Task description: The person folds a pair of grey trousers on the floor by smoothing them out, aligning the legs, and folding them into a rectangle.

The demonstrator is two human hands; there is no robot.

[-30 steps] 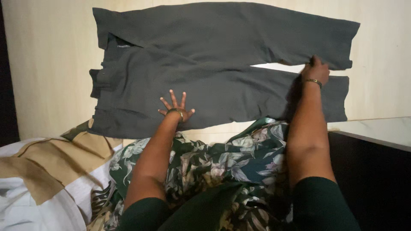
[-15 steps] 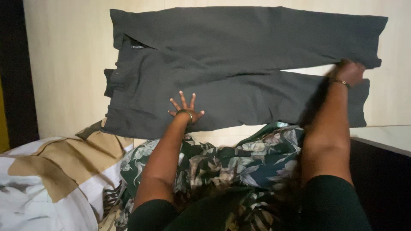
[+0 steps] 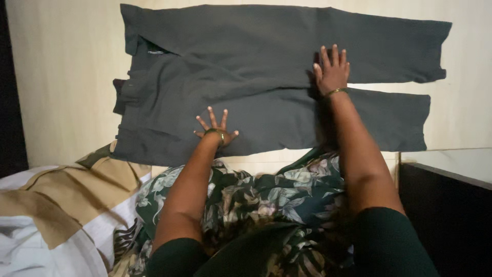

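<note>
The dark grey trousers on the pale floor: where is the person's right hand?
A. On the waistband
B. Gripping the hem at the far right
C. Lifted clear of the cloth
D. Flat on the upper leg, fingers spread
D: the right hand lies palm-down, fingers spread, on the trousers' upper leg, mid-length.

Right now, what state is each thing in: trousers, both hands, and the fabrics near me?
Dark grey trousers: spread flat, legs apart toward the hems.
Left hand: open, fingers spread, pressing the near leg.
Right hand: open, flat on the far leg.
Floral fabric: rumpled, below the trousers.
Tan and white bedding: crumpled.
</note>
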